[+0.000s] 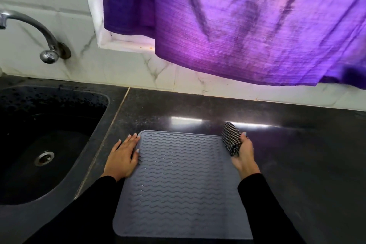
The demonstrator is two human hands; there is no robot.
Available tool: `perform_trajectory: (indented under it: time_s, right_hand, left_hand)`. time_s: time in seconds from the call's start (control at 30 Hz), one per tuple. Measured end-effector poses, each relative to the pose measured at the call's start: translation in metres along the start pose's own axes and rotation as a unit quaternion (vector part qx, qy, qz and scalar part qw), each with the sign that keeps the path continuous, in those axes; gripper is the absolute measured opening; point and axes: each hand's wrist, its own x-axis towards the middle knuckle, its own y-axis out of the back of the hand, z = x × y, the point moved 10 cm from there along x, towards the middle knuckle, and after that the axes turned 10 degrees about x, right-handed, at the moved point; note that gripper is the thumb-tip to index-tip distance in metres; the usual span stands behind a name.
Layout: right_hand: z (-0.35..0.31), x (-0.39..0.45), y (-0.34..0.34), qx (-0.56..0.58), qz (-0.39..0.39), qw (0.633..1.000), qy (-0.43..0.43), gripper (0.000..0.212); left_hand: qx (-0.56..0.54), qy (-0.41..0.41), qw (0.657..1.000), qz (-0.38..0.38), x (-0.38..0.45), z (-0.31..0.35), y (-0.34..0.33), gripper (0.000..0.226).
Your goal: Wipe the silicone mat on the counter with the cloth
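Observation:
A grey silicone mat (178,180) with wavy ridges lies flat on the dark counter (307,164). My left hand (123,154) rests flat with straight fingers on the mat's far left edge, partly on the counter. My right hand (244,152) grips a bunched black-and-white checked cloth (231,137) at the mat's far right corner. The cloth sticks up out of my fist and touches the mat's edge.
A dark sink (23,200) with a metal drain (44,158) sits to the left, under a curved chrome tap (39,31). A purple curtain (247,25) hangs over the marble wall behind the counter.

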Motion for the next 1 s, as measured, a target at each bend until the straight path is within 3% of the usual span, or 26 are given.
perform_trajectory:
  time_s: [0.07,0.1,0.2,0.27,0.3,0.33,0.53,0.67,0.73,0.8,0.87,0.93,0.97,1.0]
  right_hand:
    - [-0.031,-0.017,0.010,-0.130,0.067,0.983,0.107,0.035]
    - [-0.041,-0.032,0.002,-0.232,0.057,0.957,0.161,0.033]
    - [-0.009,-0.063,-0.021,-0.520,-0.044,0.826,0.213,0.037]
    - [0.034,-0.075,-0.024,-0.670,-0.124,0.700,0.215,0.054]
    - [0.048,-0.075,-0.021,-0.705,-0.142,0.656,0.229,0.062]
    - [0.053,-0.072,-0.017,-0.706,-0.143,0.652,0.238,0.065]
    - [0.045,-0.050,-0.009,-0.559,-0.173,0.788,0.190,0.048]
    - [0.032,-0.041,0.004,-0.278,-0.108,0.953,0.051,0.036]
    - [0.024,-0.036,0.005,-0.144,-0.116,0.983,-0.016,0.042]
    - [0.011,-0.032,0.009,-0.101,-0.097,0.990,-0.017,0.047]
    - [0.003,-0.045,0.016,-0.198,-0.041,0.978,0.052,0.042]
    - [0.011,-0.076,0.006,-0.341,-0.041,0.931,0.125,0.041]
    - [0.029,-0.094,-0.008,-0.418,-0.095,0.891,0.147,0.045]
    - [0.053,-0.112,-0.019,-0.514,-0.154,0.826,0.171,0.051]
  left_hand:
    - [0.001,0.001,1.000,0.001,0.000,0.000,0.000,0.074]
    - [0.000,0.000,1.000,0.001,0.001,0.000,0.000,0.074]
    - [0.000,-0.003,1.000,0.003,0.001,0.000,0.000,0.073]
    - [0.000,-0.006,1.000,0.007,0.001,0.001,0.000,0.072]
    - [0.002,-0.008,1.000,0.008,0.000,0.001,0.000,0.071]
    - [0.004,-0.009,1.000,0.009,0.000,0.001,-0.001,0.071]
    - [0.007,-0.012,1.000,0.003,0.003,0.001,-0.003,0.070]
    - [0.004,-0.011,1.000,-0.011,0.003,0.000,-0.005,0.072]
    - [-0.006,-0.006,1.000,-0.016,0.002,0.000,-0.003,0.074]
    - [-0.015,-0.001,1.000,-0.017,0.001,0.001,-0.001,0.076]
    - [-0.015,0.000,1.000,-0.013,0.001,0.001,0.001,0.076]
    - [-0.020,0.000,1.000,-0.012,0.000,0.001,0.003,0.076]
    - [-0.021,0.000,1.000,-0.011,0.000,0.002,0.003,0.077]
    - [-0.020,0.001,1.000,-0.010,-0.001,0.002,0.003,0.077]
